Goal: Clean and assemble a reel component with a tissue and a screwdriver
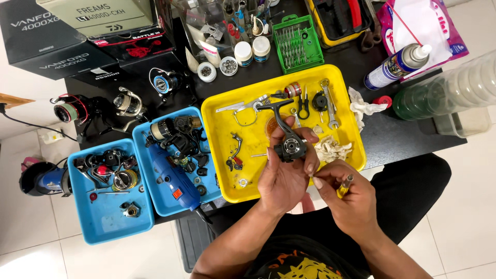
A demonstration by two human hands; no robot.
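The dark metal reel body (287, 142), round with a thin curved arm, sits gripped in the left hand (284, 173) above the yellow plastic tray (341, 82). The right hand (347, 199) pinches a small yellow-handled tool (345, 184).

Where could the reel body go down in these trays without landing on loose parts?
The yellow tray has bare floor along its left side and near edge, between the bail wire and the small washer. The left blue tray is bare at its near end. The middle blue tray and the yellow tray's far edge are crowded. The left hand holds the reel body.
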